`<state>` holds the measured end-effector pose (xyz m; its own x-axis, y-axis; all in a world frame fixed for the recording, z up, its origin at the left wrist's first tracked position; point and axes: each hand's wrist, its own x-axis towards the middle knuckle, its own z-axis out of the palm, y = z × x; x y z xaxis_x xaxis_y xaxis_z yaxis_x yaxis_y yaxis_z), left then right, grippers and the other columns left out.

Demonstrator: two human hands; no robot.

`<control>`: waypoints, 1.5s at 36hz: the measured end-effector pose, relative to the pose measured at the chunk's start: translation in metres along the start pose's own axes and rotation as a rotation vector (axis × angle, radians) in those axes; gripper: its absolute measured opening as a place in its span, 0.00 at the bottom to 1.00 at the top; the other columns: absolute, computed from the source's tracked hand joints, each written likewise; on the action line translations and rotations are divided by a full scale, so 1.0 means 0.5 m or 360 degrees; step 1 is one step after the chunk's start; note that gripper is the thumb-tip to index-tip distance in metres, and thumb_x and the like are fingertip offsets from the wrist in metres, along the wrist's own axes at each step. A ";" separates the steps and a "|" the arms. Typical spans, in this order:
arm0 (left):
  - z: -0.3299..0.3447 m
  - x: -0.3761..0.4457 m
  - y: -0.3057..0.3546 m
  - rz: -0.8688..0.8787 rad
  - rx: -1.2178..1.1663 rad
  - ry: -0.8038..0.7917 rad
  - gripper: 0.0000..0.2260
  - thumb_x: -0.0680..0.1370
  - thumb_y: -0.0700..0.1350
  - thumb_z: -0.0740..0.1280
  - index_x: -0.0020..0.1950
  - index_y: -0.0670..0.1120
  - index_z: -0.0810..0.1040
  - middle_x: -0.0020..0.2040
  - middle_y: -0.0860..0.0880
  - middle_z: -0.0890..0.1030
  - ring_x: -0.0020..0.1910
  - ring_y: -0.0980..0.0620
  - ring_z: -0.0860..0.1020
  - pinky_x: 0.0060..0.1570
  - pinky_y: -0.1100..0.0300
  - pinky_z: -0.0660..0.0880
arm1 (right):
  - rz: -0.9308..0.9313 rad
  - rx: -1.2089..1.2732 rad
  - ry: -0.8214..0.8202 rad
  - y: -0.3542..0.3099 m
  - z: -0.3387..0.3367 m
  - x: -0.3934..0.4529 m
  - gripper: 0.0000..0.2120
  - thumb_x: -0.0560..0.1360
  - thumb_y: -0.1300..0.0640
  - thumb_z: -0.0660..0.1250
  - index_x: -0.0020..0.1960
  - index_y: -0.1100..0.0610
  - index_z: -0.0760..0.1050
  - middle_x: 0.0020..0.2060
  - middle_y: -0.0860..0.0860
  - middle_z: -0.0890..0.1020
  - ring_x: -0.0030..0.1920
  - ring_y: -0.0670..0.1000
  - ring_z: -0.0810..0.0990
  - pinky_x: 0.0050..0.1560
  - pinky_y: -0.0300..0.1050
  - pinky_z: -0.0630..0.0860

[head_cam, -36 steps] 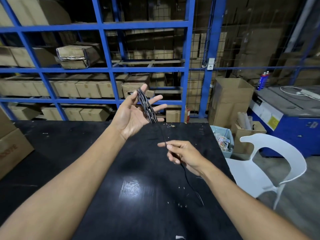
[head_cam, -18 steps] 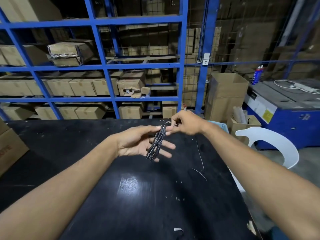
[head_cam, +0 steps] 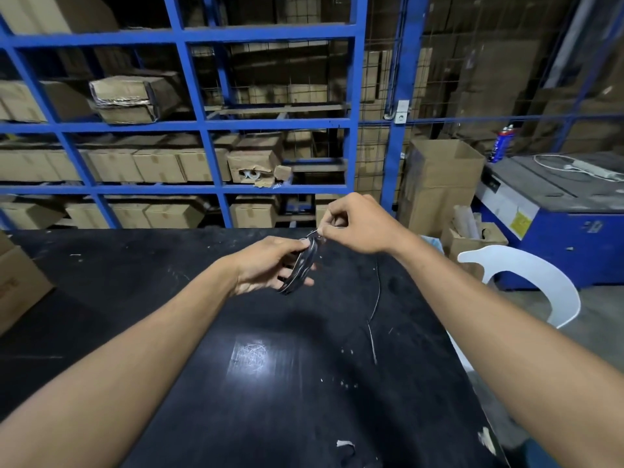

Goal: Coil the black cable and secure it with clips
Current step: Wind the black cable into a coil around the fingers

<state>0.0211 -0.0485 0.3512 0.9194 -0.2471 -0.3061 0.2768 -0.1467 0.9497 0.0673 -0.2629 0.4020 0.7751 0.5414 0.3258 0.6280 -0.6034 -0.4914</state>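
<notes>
No text or label is sharp enough to read.

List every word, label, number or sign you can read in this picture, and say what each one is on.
None reads clearly.
Red print on the cardboard box at the left table edge: cut off and blurred.
Yellow sticker on the blue machine: too small.
White label on the same machine: blurred.
Spray can behind it: print too small.
Shelf cartons: no legible marks.
</notes>
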 end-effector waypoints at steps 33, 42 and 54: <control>-0.023 -0.032 0.065 0.0536 -0.1056 -0.0586 0.19 0.88 0.55 0.55 0.76 0.56 0.75 0.77 0.34 0.73 0.74 0.27 0.72 0.67 0.23 0.71 | 0.0555 0.1086 -0.0066 0.086 0.193 -0.077 0.14 0.81 0.50 0.72 0.47 0.59 0.88 0.31 0.55 0.77 0.31 0.48 0.71 0.34 0.39 0.66; -0.016 -0.028 0.009 0.0022 -0.0386 -0.0753 0.22 0.85 0.57 0.61 0.80 0.56 0.70 0.77 0.36 0.74 0.72 0.27 0.75 0.69 0.33 0.71 | 0.0174 -0.0218 -0.0253 0.061 0.062 0.027 0.10 0.78 0.49 0.75 0.41 0.51 0.81 0.38 0.46 0.83 0.47 0.54 0.82 0.45 0.51 0.76; -0.019 0.000 -0.047 -0.0052 -0.0065 0.0016 0.20 0.84 0.56 0.66 0.71 0.46 0.79 0.64 0.42 0.85 0.61 0.34 0.85 0.54 0.47 0.81 | -0.0126 -0.0429 0.0057 -0.038 0.011 0.037 0.11 0.76 0.43 0.76 0.40 0.48 0.79 0.35 0.44 0.81 0.40 0.51 0.81 0.41 0.49 0.77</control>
<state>0.0173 -0.0361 0.3296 0.9125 -0.2330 -0.3363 0.3176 -0.1150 0.9412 0.0693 -0.2383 0.4128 0.7217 0.5750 0.3853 0.6789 -0.6966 -0.2320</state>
